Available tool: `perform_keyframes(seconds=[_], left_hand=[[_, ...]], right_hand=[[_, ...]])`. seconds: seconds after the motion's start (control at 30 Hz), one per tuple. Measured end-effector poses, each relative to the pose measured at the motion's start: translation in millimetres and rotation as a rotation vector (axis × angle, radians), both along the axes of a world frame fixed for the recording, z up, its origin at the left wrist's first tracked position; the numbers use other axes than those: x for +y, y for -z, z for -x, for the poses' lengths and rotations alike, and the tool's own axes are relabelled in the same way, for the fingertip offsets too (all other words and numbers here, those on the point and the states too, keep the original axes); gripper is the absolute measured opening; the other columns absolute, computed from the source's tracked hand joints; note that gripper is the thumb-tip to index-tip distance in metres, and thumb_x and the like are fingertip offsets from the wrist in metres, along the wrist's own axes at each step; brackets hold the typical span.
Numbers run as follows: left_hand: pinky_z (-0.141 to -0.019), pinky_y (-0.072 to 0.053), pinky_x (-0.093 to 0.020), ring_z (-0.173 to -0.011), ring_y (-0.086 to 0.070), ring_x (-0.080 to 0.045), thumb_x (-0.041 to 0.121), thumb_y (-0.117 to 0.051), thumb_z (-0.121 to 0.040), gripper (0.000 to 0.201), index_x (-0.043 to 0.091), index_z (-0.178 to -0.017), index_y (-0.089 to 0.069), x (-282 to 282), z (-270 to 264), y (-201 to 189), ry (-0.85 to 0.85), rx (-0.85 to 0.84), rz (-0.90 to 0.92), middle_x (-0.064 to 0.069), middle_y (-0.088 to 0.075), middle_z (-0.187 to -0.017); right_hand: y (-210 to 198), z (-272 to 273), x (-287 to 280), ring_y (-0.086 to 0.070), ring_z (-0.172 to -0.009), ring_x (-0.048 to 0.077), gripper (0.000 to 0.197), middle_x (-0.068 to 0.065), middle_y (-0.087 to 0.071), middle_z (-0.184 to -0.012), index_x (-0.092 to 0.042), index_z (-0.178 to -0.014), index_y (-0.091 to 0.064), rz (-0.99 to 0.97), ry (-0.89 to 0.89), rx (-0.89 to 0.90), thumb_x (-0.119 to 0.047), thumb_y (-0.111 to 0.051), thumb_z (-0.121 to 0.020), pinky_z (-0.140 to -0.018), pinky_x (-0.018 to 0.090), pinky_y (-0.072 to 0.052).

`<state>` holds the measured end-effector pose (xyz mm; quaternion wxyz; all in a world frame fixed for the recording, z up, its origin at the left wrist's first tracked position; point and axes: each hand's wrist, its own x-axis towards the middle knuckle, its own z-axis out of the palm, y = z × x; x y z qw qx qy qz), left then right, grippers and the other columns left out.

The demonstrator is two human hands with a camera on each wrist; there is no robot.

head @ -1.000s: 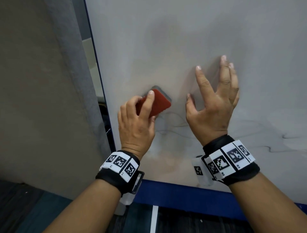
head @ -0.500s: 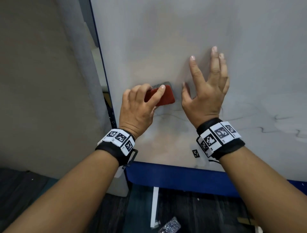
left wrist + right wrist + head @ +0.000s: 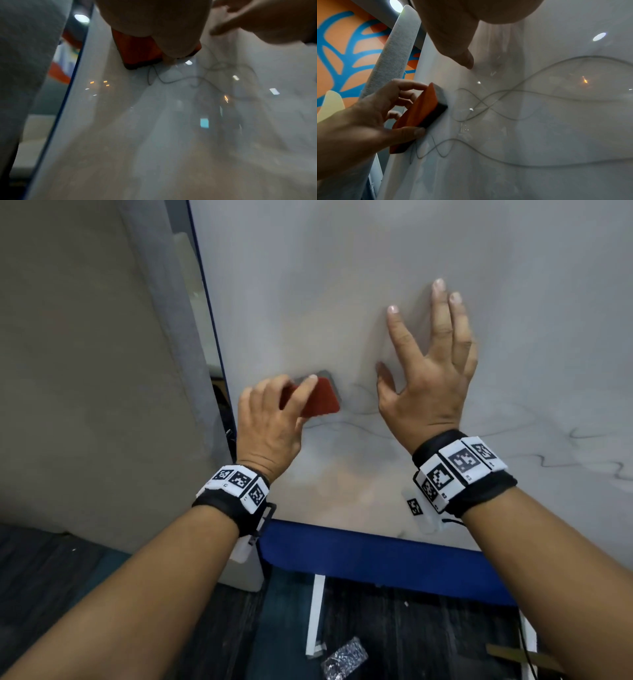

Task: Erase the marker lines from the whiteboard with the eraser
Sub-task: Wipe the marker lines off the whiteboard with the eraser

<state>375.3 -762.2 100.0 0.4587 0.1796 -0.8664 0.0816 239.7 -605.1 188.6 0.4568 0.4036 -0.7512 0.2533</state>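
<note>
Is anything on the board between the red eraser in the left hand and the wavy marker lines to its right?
Yes. The right hand, fingers spread, rests on the white whiteboard just right of the red felt-backed eraser, over part of the grey wavy marker lines. The left hand would sweep into it.

This is looking like an office or a classroom. A big whiteboard (image 3: 376,285) with a blue frame (image 3: 376,553) is standing on a dark floor (image 3: 411,638). Left of the hand gripping the eraser, a soft grey screen (image 3: 85,371) is standing beside the board. Behind it, a wall painting (image 3: 342,47) in orange and blue is showing, and a round ceiling light (image 3: 396,4) is shining above.
</note>
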Motion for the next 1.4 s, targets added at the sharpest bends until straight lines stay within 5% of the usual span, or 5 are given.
perform_keyframes(seconds=[0.6, 0.8, 1.07, 1.23, 1.4], left_hand=[[-0.097, -0.043, -0.05, -0.107, -0.041, -0.03, 0.016, -0.07, -0.075, 0.076, 0.021, -0.142, -0.035, 6.4, 5.3, 1.3, -0.068, 0.366, -0.326, -0.01, -0.038, -0.123], [-0.091, -0.044, -0.047, -0.103, -0.044, -0.03, 0.014, -0.078, -0.073, 0.081, 0.022, -0.141, -0.035, 29.4, 14.9, 30.4, 0.018, 0.203, -0.258, -0.008, -0.038, -0.12], [-0.099, -0.041, -0.045, -0.109, -0.045, -0.031, 0.011, -0.078, -0.074, 0.08, 0.02, -0.141, -0.036, 34.4, 22.3, 33.8, -0.022, 0.427, -0.454, -0.015, -0.044, -0.121], [-0.088, -0.042, -0.049, -0.102, -0.046, -0.032, 0.013, -0.079, -0.073, 0.081, 0.024, -0.141, -0.038, 35.4, 22.4, 55.0, 0.025, 0.155, -0.16, -0.01, -0.043, -0.12], [-0.103, -0.041, -0.048, -0.115, -0.042, -0.031, 0.007, -0.074, -0.074, 0.079, 0.015, -0.144, -0.038, 37.1, 30.0, 47.6, -0.101, 0.599, -0.582, -0.015, -0.042, -0.125]], right_hand=[[11.6, -1.9, 0.1, -0.027, -0.144, 0.035, 0.059, 0.019, -0.033, -0.156, -0.028, -0.135, -0.058, 0.003, -0.05, 0.034, -0.016, -0.067, -0.079, -0.114, 0.051, -0.026], [18.8, -1.2, 1.1, -0.025, -0.146, 0.04, 0.059, 0.02, -0.029, -0.158, -0.025, -0.139, -0.055, -0.122, -0.076, 0.093, -0.018, -0.066, -0.081, -0.116, 0.057, -0.021], [27.9, 26.3, 20.8, -0.008, -0.151, 0.032, 0.107, 0.012, -0.011, -0.164, -0.021, -0.157, -0.024, -0.504, -0.013, 0.295, -0.042, -0.083, -0.07, -0.12, 0.054, -0.014], [28.3, 24.9, 19.4, -0.006, -0.151, 0.033, 0.111, 0.013, -0.008, -0.165, -0.02, -0.157, -0.021, -0.524, 0.0, 0.295, -0.042, -0.084, -0.069, -0.121, 0.054, -0.011], [29.0, 26.1, 21.1, -0.007, -0.152, 0.033, 0.11, 0.012, -0.009, -0.165, -0.021, -0.157, -0.022, -0.525, -0.009, 0.294, -0.041, -0.084, -0.068, -0.121, 0.054, -0.01]])
